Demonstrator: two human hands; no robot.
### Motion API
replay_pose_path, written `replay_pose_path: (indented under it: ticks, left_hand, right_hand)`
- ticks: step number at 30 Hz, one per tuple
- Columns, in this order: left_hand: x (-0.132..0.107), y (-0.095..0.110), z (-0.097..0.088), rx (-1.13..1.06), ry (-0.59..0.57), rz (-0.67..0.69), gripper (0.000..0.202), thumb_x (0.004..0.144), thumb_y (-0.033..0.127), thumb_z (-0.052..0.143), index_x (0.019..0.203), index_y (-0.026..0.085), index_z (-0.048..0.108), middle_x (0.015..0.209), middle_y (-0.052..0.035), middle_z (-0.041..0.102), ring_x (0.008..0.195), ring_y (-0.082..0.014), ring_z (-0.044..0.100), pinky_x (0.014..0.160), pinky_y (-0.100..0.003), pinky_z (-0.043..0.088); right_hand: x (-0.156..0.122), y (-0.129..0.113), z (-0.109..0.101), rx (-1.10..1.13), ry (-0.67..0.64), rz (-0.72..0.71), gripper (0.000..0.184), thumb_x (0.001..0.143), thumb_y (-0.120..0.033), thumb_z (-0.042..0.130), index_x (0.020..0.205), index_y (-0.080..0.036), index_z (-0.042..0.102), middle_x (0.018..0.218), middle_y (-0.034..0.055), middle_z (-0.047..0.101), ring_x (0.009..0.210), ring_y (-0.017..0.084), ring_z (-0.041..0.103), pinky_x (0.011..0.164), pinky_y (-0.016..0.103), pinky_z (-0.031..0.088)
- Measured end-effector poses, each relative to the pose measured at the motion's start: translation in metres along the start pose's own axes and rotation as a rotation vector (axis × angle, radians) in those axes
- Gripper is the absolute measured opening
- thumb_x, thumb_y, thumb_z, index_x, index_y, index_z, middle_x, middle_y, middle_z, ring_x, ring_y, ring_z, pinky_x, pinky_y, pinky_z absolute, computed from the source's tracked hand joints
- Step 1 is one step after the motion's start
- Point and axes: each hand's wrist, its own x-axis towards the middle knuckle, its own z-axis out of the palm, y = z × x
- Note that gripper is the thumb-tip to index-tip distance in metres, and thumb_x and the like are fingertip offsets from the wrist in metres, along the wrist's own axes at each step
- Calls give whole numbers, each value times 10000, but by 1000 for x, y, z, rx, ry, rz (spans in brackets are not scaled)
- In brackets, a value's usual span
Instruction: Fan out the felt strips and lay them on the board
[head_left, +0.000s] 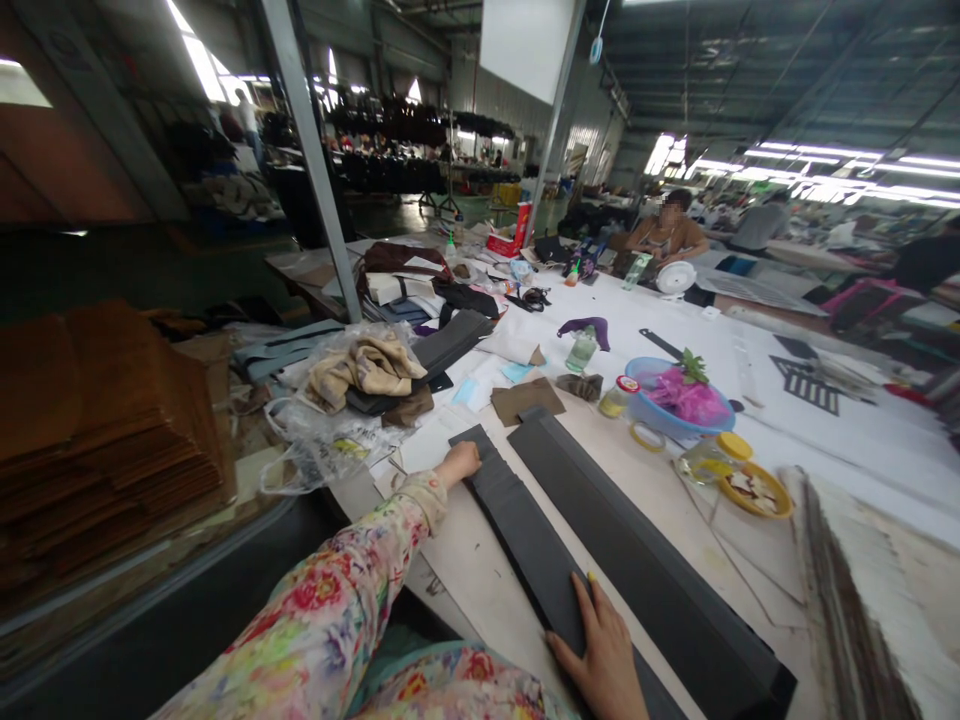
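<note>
Dark grey strip (529,535), long and narrow, lies lengthwise on the white worktop (810,430), running away from the person. The left hand (457,462), at the end of a floral sleeve, sits curled at the strip's far left edge; whether it grips the edge cannot be told. The right hand (600,650) lies flat and open on the near end, fingers spread.

A second dark grey strip (645,565), wider, lies just beside it on the right, roughly parallel. That makes two strips.

Any print on the small containers is too small to read. Beyond the strips are a brown cut piece (525,400), one clear bottle (581,350), one red-lidded jar (616,397), one tape ring (646,436), a blue bowl (652,415) holding a pink bag, a yellow-lidded jar (709,460) and a yellow dish (754,492).

To the left, a plastic bag (322,450) holds beige cloth, and a stack of brown sheets (97,420) stands off the worktop. A metal post (311,150) rises behind the bag. At the far end a co-worker (667,235) sits by a white fan (675,277).
</note>
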Motion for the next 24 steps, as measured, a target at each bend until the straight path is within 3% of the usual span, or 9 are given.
replay_pose_path:
  ticks: [6, 15, 24]
  left_hand:
    - [-3, -7, 5, 16, 40, 20, 81, 759, 190, 556, 826, 146, 569, 896, -71, 604, 837, -173, 573, 700, -244, 403]
    - [12, -17, 7, -15, 94, -13, 91, 780, 196, 528, 853, 148, 555, 937, -74, 588, 858, -174, 560, 720, -250, 402]
    - [20, -20, -4, -85, 50, -72, 204, 696, 197, 623, 882, 138, 562, 982, -88, 591, 899, -191, 551, 748, -266, 407]
  right_hand:
    - [2, -4, -2, 18, -2, 7, 683, 735, -486, 477, 1315, -162, 317, 1338, 150, 357, 1203, 292, 379, 973, 432, 328]
    - [18, -16, -2, 18, -22, -7, 696, 736, -478, 485, 1325, -153, 308, 1349, 155, 339, 1221, 288, 355, 993, 423, 307]
    - [18, -16, -5, 93, -22, 24, 716, 717, -505, 516, 1313, -153, 335, 1354, 158, 345, 1219, 302, 363, 988, 439, 322]
